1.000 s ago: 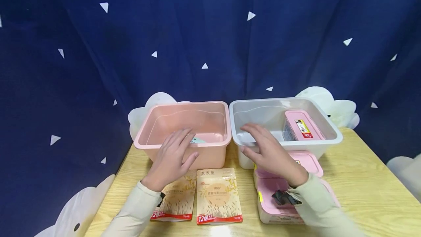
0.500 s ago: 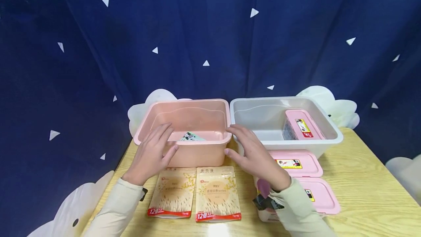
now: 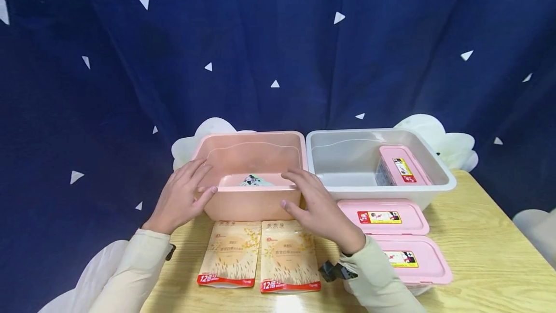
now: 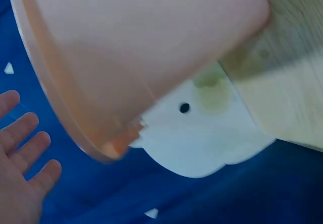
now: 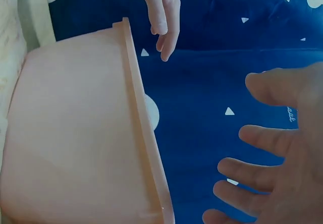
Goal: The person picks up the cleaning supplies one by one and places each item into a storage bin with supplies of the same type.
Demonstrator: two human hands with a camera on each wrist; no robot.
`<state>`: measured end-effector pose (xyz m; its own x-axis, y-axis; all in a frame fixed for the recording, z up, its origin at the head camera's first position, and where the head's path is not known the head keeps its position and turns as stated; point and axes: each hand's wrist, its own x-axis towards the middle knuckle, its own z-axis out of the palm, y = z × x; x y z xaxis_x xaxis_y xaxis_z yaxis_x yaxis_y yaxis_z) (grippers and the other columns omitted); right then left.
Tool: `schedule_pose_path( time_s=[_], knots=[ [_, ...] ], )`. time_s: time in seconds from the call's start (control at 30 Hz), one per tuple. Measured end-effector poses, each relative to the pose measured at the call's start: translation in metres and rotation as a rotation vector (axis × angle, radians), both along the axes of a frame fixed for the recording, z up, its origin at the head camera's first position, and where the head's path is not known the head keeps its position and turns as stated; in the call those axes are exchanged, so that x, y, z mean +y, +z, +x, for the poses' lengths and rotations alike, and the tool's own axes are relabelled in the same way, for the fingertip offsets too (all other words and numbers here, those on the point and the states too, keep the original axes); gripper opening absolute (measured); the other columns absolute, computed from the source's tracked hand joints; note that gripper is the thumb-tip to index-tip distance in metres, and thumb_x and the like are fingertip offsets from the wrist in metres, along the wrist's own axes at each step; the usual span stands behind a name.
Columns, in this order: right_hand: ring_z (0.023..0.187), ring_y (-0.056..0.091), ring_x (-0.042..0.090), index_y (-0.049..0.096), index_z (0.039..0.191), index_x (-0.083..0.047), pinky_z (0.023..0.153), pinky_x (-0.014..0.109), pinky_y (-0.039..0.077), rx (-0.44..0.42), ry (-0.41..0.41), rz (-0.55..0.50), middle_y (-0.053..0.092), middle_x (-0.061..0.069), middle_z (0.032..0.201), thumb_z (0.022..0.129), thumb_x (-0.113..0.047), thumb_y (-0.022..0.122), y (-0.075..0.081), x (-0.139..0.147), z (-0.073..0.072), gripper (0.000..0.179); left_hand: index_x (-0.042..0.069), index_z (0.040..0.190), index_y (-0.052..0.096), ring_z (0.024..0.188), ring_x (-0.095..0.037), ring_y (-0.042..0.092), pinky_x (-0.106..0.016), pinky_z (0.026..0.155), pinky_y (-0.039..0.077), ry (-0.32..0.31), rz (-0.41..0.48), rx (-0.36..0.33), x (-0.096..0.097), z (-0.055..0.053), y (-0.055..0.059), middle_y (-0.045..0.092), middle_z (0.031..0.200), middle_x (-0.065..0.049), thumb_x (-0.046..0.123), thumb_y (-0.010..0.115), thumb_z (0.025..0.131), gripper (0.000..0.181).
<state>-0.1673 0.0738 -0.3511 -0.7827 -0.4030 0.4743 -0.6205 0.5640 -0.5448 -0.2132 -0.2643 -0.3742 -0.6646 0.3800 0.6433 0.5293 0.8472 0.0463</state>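
My left hand hovers at the front left corner of the pink plastic bin, its fingers spread. The left wrist view shows those fingers apart from the bin's rim. Over the bin's front right corner is my right hand, fingers extended and holding nothing. From the right wrist, a gap shows between its fingers and the rim. Inside the bin lies a pale green packet with a black pattern, partly hidden by the front wall.
Two beige pouches lie flat before the pink bin. To its right stands a grey-white bin holding a pink-lidded box. Two more pink-lidded boxes sit in front of it on the wooden table. A blue curtain hangs behind.
Both hands have shifted left. The right hand has gone from the grey-white bin to the pink one's right corner, the left to its left corner. The packet and boxes are less covered.
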Motion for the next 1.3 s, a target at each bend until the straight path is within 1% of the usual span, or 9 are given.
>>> schedule_pose_path(
  time_s=[0.17,0.4,0.5,0.67,0.77,0.87,1.0,1.17,1.3],
  knots=[
    [0.140,0.042,0.034,0.052,0.140,-0.008,0.116,0.056,0.035,-0.024,0.002,0.007,0.048,0.012,0.149,0.090,-0.026,0.068,-0.002,-0.004,0.000,0.055,0.003,0.134,0.058,0.132,-0.041,0.050,-0.061,0.103,0.041,0.063,0.019,-0.081,-0.018,-0.008,-0.004,0.052,0.145,-0.021,0.033,0.067,0.087,0.057],
    [0.126,0.055,0.027,0.053,0.139,-0.009,0.108,0.051,0.043,0.020,0.011,0.012,0.054,0.009,0.143,0.089,-0.026,0.069,-0.005,-0.014,-0.005,0.055,0.003,0.137,0.054,0.134,-0.046,0.045,-0.065,0.105,0.038,0.122,0.098,-0.217,-0.038,-0.019,-0.012,0.045,0.150,-0.023,0.037,0.070,0.086,0.064],
    [0.126,0.055,0.027,0.053,0.138,-0.008,0.107,0.052,0.044,0.019,0.034,0.001,0.055,0.009,0.142,0.089,-0.025,0.069,-0.005,-0.020,-0.006,0.054,0.002,0.140,0.051,0.136,-0.046,0.042,-0.064,0.107,0.037,0.149,0.130,-0.278,-0.042,-0.024,-0.015,0.042,0.152,-0.022,0.040,0.068,0.088,0.067],
    [0.136,0.049,0.028,0.053,0.139,-0.010,0.113,0.051,0.039,-0.038,0.083,0.021,0.057,0.007,0.143,0.092,-0.026,0.067,-0.006,-0.030,-0.010,0.052,-0.002,0.144,0.045,0.139,-0.044,0.039,-0.061,0.111,0.036,0.153,0.188,-0.356,-0.046,-0.027,-0.019,0.038,0.154,-0.023,0.037,0.066,0.091,0.069],
    [0.137,0.048,0.026,0.054,0.139,-0.010,0.114,0.049,0.039,-0.056,0.100,0.039,0.058,0.007,0.142,0.093,-0.027,0.066,-0.006,-0.035,-0.012,0.051,-0.002,0.145,0.043,0.140,-0.043,0.039,-0.059,0.112,0.036,0.142,0.193,-0.379,-0.045,-0.029,-0.020,0.037,0.155,-0.022,0.035,0.066,0.092,0.069],
    [0.137,0.049,0.026,0.054,0.139,-0.011,0.114,0.048,0.039,-0.056,0.115,0.044,0.058,0.007,0.141,0.094,-0.028,0.066,-0.006,-0.041,-0.013,0.049,-0.001,0.148,0.040,0.142,-0.042,0.037,-0.059,0.114,0.034,0.142,0.194,-0.424,-0.044,-0.032,-0.018,0.034,0.157,-0.021,0.039,0.064,0.093,0.072],
    [0.137,0.048,0.026,0.054,0.139,-0.012,0.113,0.049,0.039,-0.053,0.130,0.042,0.057,0.007,0.142,0.094,-0.028,0.065,-0.007,-0.048,-0.012,0.050,0.001,0.153,0.031,0.146,-0.041,0.033,-0.059,0.117,0.030,0.159,0.195,-0.512,-0.043,-0.036,-0.015,0.028,0.161,-0.019,0.050,0.059,0.094,0.081],
    [0.137,0.047,0.026,0.053,0.139,-0.012,0.114,0.048,0.039,-0.039,0.132,0.049,0.055,0.008,0.144,0.092,-0.028,0.066,-0.010,-0.052,-0.008,0.052,0.004,0.158,0.016,0.148,-0.043,0.028,-0.061,0.117,0.029,0.207,0.166,-0.642,-0.046,-0.038,-0.016,0.019,0.165,-0.020,0.060,0.050,0.095,0.092],
    [0.136,0.048,0.026,0.055,0.138,-0.011,0.114,0.047,0.040,-0.011,0.137,0.046,0.055,0.008,0.144,0.091,-0.028,0.068,-0.014,-0.052,-0.005,0.051,0.008,0.160,0.007,0.146,-0.046,0.031,-0.064,0.115,0.030,0.215,0.170,-0.723,-0.047,-0.037,-0.014,0.021,0.163,-0.024,0.064,0.051,0.092,0.098]
  ],
)
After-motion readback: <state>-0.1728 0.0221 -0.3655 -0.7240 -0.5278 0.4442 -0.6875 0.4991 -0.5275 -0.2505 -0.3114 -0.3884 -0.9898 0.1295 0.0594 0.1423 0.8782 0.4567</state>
